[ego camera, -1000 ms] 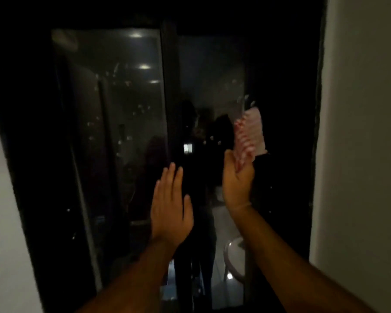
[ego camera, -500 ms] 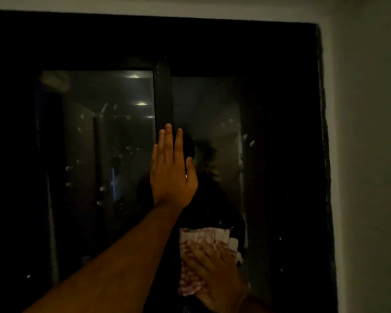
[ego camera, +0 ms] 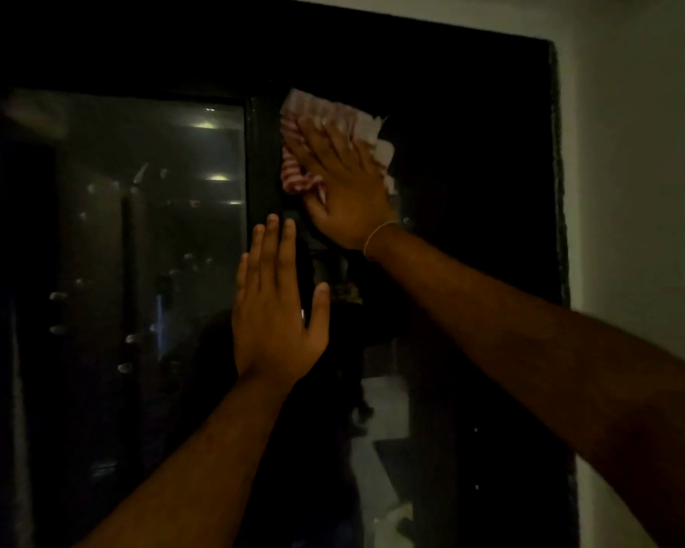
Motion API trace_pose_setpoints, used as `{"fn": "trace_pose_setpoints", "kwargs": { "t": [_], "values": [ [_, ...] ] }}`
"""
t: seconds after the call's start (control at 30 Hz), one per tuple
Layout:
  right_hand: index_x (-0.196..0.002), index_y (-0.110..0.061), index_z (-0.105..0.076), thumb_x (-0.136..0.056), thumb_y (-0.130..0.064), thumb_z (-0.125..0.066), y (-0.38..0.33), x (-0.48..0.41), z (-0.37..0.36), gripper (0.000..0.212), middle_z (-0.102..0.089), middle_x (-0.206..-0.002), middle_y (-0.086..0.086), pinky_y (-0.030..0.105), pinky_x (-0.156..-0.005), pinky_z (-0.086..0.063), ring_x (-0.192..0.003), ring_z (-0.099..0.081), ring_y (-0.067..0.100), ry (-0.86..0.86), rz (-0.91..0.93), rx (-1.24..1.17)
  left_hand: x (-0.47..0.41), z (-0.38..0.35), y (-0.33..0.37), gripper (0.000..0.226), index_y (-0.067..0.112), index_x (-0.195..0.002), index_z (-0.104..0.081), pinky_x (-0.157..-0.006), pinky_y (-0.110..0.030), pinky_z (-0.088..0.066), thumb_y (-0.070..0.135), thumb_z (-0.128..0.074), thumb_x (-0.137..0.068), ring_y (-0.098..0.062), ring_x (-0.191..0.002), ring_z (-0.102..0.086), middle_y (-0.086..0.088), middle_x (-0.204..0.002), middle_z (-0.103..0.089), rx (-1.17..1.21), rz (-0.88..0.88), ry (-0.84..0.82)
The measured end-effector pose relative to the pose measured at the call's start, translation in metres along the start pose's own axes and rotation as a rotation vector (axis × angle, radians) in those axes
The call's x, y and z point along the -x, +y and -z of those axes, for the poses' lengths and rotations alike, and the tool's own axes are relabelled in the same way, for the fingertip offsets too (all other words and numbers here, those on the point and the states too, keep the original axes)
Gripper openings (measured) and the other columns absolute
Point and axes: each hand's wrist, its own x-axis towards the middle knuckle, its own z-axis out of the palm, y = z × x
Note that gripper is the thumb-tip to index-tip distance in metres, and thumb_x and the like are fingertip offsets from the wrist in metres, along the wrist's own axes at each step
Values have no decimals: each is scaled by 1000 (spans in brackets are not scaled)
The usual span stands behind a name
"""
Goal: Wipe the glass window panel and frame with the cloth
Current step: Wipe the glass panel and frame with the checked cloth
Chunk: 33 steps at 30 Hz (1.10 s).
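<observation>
A dark glass window [ego camera: 135, 270] in a black frame [ego camera: 412, 53] fills the view, with a vertical middle bar [ego camera: 260, 160]. My right hand [ego camera: 349, 191] presses a red-and-white striped cloth [ego camera: 325, 124] flat against the upper part of the right glass panel, just right of the middle bar and below the top frame. My left hand [ego camera: 277, 310] lies flat with fingers spread on the glass and middle bar, lower than the cloth, holding nothing. The glass shows dim reflections and pale spots.
A pale wall [ego camera: 641, 172] borders the window on the right, and a strip of it [ego camera: 432, 9] runs above the frame. The room is very dark. Ceiling lights [ego camera: 204, 124] reflect in the left panel.
My right hand has carried the cloth from low on the right panel up to its top near the middle bar. My left hand has stayed flat on the glass.
</observation>
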Motion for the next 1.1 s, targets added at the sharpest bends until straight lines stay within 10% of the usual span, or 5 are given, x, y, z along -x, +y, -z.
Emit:
{"fn": "trace_pose_setpoints", "kwargs": {
  "t": [0.4,0.53,0.7,0.77,1.1],
  "values": [
    [-170,-11,-20,-100,-39,-43,27,183,-18,79,-11,-179,14,41,-136,5,-166,-10,33,36,-398,70,0,-1,-1,88,20,-179,-10,-142,-51,-13,45,-49,-105,-23,-176,-3,-6,-189,-8,-40,-16,6],
    [-167,-13,-33,-105,-45,-45,-53,346,-68,70,-13,-176,27,61,-126,-25,-155,-34,45,-141,-187,232,1,-1,0,89,22,-180,-9,-142,-50,-12,46,-48,-103,-21,-176,-1,-4,-190,-4,-72,-10,-6],
    [-167,-49,4,-114,-46,0,-73,381,-43,54,-10,-177,-19,32,-134,-5,-163,-12,2,-258,-247,-18,1,-1,1,88,22,-180,-9,-142,-48,-9,45,-47,-104,-21,-176,1,-4,-190,-3,-95,-6,-13],
    [-169,-40,10,-114,-46,7,-65,400,-44,56,-4,-181,-7,40,-135,-2,-167,5,13,-224,-176,-13,1,-1,1,88,22,-180,-9,-143,-47,-7,45,-47,-104,-20,-176,2,-3,-190,-2,-96,-5,-21],
    [-168,-11,-30,-103,-33,-47,62,53,13,71,-26,-174,21,52,-135,-13,-163,-23,42,75,-397,-18,1,5,5,84,17,-179,-15,-142,-51,-12,40,-48,-105,-26,-176,-5,-9,-189,-10,-38,-16,-9]
  ]
}}
